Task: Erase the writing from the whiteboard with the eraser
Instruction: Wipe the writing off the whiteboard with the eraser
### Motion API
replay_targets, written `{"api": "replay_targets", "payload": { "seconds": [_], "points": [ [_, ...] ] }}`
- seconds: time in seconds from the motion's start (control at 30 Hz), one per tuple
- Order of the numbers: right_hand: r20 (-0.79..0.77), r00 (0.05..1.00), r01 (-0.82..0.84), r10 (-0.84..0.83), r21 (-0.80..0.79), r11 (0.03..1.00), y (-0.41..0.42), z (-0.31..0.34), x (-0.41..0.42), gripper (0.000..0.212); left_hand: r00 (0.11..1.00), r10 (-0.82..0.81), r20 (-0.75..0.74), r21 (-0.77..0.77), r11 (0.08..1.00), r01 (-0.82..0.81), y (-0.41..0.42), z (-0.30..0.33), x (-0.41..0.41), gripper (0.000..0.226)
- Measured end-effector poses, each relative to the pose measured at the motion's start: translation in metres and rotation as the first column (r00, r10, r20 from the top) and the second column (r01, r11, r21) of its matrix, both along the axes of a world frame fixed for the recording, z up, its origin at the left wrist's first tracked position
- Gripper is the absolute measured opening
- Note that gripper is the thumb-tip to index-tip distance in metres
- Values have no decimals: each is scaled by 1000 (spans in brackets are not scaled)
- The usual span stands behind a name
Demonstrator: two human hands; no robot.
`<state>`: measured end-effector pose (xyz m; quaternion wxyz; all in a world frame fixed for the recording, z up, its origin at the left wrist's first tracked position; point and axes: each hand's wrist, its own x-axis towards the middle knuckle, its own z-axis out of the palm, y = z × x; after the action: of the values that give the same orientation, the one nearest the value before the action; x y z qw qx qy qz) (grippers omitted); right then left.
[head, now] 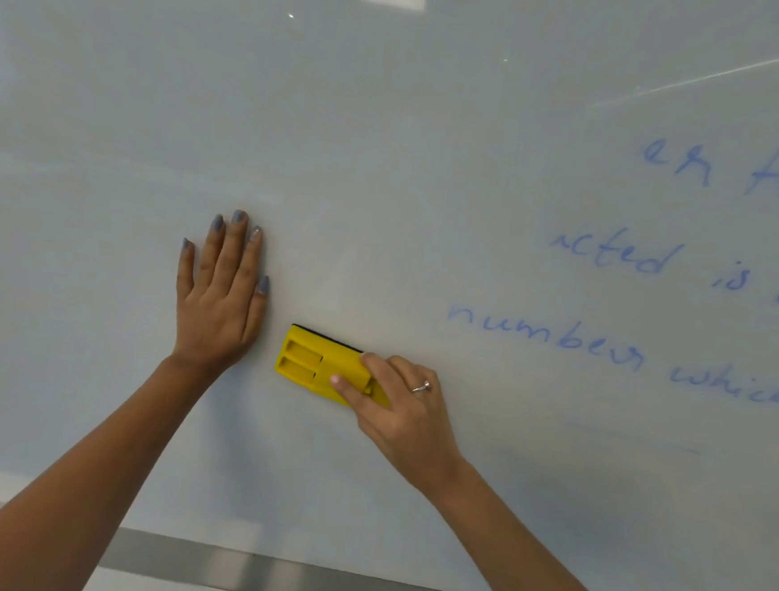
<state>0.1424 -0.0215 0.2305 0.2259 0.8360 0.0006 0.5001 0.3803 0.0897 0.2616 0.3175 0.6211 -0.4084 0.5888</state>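
The whiteboard fills the view. Blue handwriting covers its right part in several lines; the left and middle show no writing. A yellow eraser with a black pad lies flat against the board at lower centre. My right hand grips the eraser's right end, with the fingers curled over it. My left hand presses flat on the board just left of the eraser, fingers straight and pointing up.
A grey metal frame runs along the board's bottom edge. Ceiling lights reflect in the top of the board. A faint blue line lies below the lowest line of writing.
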Motion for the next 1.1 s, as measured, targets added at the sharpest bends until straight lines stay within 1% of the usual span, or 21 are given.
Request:
{"api": "replay_targets", "payload": {
  "seconds": [0.1, 0.2, 0.33, 0.5, 0.67, 0.93, 1.1],
  "points": [
    [-13, 1000, 19, -20, -26, 999, 2, -18, 10, 35, 1000, -5, 14, -9, 1000, 5, -2, 0, 0, 50],
    [-48, 997, 60, -62, -52, 997, -3, -30, 3, 38, 999, -27, 21, -12, 1000, 27, -1, 1, 0, 49],
    [-87, 990, 101, -107, -66, 993, -14, -40, -23, 40, 992, -127, -25, -9, 992, 127, 0, 1, -9, 52],
    [-81, 985, 146, -150, -57, 988, -27, -42, -54, 42, 973, -229, -16, 6, 973, 230, -18, -2, -45, 54],
    [-32, 980, 196, -198, -60, 979, -48, -42, -86, 41, 956, -291, -35, 19, 956, 292, -45, 0, -89, 59],
    [-7, 974, 227, -228, -55, 972, -94, -29, -155, 38, 956, -273, -107, 33, 960, 277, -79, -12, -138, 52],
    [-34, 972, 229, -232, -84, 970, -126, -20, -205, 38, 966, -226, -124, 44, 971, 233, -94, -25, -157, 50]
  ]
}}
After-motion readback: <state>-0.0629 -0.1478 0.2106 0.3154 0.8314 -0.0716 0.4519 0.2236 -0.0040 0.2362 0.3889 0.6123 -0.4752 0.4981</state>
